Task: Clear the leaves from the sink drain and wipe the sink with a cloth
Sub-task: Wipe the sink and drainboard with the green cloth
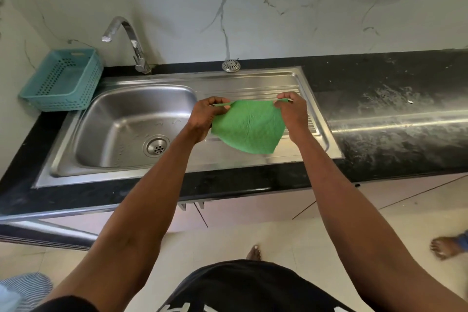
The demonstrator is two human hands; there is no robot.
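Observation:
A green cloth [249,125] hangs spread out above the steel drainboard [253,83], just right of the sink basin [121,114]. My left hand [206,115] pinches its upper left corner and my right hand [292,111] pinches its upper right corner. The round drain [156,145] at the basin's bottom shows bare holes with no leaves on it. Small water streaks mark the basin floor.
A chrome tap [131,40] curves over the basin's back left. A teal plastic basket [63,81] stands left of the sink. A loose round strainer [231,66] rests on the back ledge. Black counter [392,109] stretches right; another person's foot [445,248] is on the floor.

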